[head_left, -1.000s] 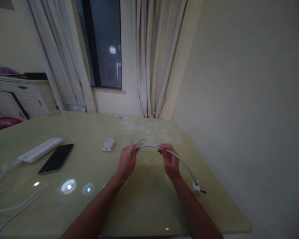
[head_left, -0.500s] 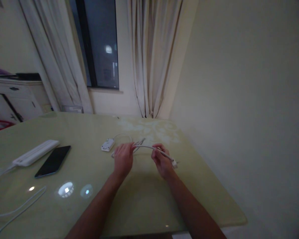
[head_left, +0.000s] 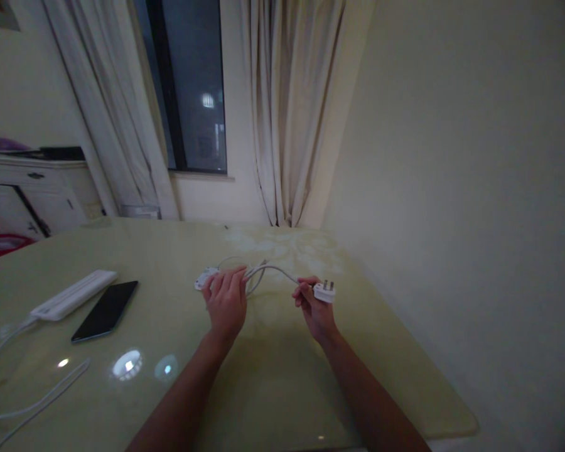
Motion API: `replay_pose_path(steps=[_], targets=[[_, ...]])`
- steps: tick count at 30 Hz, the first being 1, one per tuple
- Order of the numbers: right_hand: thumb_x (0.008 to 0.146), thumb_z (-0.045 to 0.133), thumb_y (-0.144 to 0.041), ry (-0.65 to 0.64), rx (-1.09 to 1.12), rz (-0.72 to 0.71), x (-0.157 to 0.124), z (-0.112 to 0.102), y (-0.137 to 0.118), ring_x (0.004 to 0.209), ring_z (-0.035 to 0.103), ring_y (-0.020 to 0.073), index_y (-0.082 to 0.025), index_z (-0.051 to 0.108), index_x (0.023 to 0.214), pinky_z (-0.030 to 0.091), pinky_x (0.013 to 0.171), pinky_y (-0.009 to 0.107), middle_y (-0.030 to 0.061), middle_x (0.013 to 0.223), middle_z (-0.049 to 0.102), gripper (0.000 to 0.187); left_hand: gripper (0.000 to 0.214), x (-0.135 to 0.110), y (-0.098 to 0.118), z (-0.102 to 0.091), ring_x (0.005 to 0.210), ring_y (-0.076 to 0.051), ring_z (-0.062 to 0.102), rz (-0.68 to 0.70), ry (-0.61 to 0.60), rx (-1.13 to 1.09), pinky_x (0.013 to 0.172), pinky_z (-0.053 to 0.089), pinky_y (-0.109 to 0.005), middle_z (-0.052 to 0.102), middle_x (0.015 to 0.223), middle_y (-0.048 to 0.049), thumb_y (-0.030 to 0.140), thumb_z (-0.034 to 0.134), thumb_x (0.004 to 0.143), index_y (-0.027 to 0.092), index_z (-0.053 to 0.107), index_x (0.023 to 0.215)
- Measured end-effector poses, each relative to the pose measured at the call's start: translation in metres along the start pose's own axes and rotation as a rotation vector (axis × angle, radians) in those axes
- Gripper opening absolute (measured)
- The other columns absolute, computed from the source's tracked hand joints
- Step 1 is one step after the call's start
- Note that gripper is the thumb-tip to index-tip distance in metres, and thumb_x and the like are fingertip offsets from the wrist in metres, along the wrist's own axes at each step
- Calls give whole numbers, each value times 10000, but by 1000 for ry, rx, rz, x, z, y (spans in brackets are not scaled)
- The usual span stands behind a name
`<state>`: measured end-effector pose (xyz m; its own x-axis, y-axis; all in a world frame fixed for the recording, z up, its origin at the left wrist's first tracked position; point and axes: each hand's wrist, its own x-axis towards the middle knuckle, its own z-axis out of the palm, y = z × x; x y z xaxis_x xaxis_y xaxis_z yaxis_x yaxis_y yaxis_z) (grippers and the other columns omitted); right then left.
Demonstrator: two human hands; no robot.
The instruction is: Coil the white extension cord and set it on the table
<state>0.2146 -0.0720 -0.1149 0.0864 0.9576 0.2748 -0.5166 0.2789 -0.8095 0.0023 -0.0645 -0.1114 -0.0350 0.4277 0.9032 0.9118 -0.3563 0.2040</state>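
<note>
- Head view: the plug point(head_left: 324, 293) sits beside your right hand point(head_left: 306, 289), on the side toward the desk's point(head_left: 400, 364) right edge, pins point(head_left: 328, 285) up.
- One white cable point(head_left: 277, 268) arches crosswise between your hands; your right hand pinches it just behind the plug.
- Your left hand point(head_left: 226, 301), palm down, grasps its gathered length, well apart from the plug.

Plug point(head_left: 324, 293) right, phone point(head_left: 105, 311) left, cabinet point(head_left: 59, 204) apparently beyond
</note>
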Motion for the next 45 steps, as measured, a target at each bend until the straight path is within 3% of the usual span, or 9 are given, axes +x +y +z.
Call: replay_pose_path(steps=[5, 10, 12, 19, 24, 27, 32, 38, 45], targets=[[720, 896, -463, -9, 215, 46, 5, -8, -1, 504, 449, 67, -215, 708, 852, 378, 510, 211, -53, 573, 577, 338, 202, 0, 2, 2, 1012, -250, 641, -26, -47, -42, 1037, 288, -432, 777, 1073, -63, 305, 511, 1031, 214, 689, 1062], [766, 847, -517, -171, 99, 81, -2, -7, -8, 495, 469, 94, -218, 679, 810, 368, 493, 222, -44, 520, 557, 346, 316, 1, -8, 7, 1003, -260, 634, -186, -52, -153, 968, 304, -433, 764, 1050, -84, 328, 399, 1064, 202, 687, 1036], [782, 829, -528, -192, -5, 57, -7, -3, -6, 512, 524, 112, -213, 679, 827, 380, 483, 227, -22, 562, 613, 351, 314, 0, -5, 5, 1011, -262, 634, -192, -46, -178, 973, 306, -441, 763, 1056, -89, 299, 387, 1064, 204, 686, 1049], [797, 834, -422, -336, -308, 12, -19, 21, 10, 595, 635, 140, -187, 701, 920, 461, 544, 255, 27, 741, 711, 297, 255, -11, 33, 0, 989, -220, 640, 68, -200, -321, 1080, 271, -450, 754, 999, -56, 202, 420, 1040, 215, 668, 982], [673, 928, -269, -288, -270, 44, -16, 21, 0, 744, 668, 139, -249, 629, 1114, 535, 661, 239, 5, 887, 727, 533, 287, -7, 20, 1, 900, -242, 613, -8, -177, -182, 1008, 303, -445, 701, 833, -63, 244, 412, 1047, 196, 656, 904], [739, 884, -295, -315, -266, 33, -16, 19, -4, 842, 698, 162, -253, 599, 1165, 572, 746, 284, 57, 1096, 733, 515, 280, -4, 9, 1, 933, -252, 609, -77, -124, -145, 1022, 288, -464, 705, 857, -70, 258, 423, 1048, 195, 668, 927], [900, 738, -359, -277, -480, -128, -24, 20, 4, 937, 710, 199, -249, 588, 1308, 573, 867, 342, 93, 1201, 714, 448, 246, -7, 14, 2, 1095, -283, 562, -120, -88, -226, 1066, 330, -477, 698, 1112, -117, 334, 500, 1020, 210, 707, 971], [877, 770, -330, -291, -843, -398, -30, 20, 12, 800, 629, 179, -258, 637, 1309, 532, 666, 275, 83, 1107, 696, 458, 363, -7, 23, -3, 1119, -198, 602, -52, -287, -520, 1230, 177, -528, 710, 1128, -52, 193, 325, 1042, 231, 685, 1042], [913, 717, -388, -232, -896, -538, -22, 10, 10, 1069, 612, 265, -262, 615, 1310, 556, 726, 321, 131, 1226, 609, 428, 473, -2, 12, -3, 1370, -277, 475, 170, -463, -563, 1254, 169, -599, 614, 1402, -112, 189, 492, 934, 240, 579, 1396]])
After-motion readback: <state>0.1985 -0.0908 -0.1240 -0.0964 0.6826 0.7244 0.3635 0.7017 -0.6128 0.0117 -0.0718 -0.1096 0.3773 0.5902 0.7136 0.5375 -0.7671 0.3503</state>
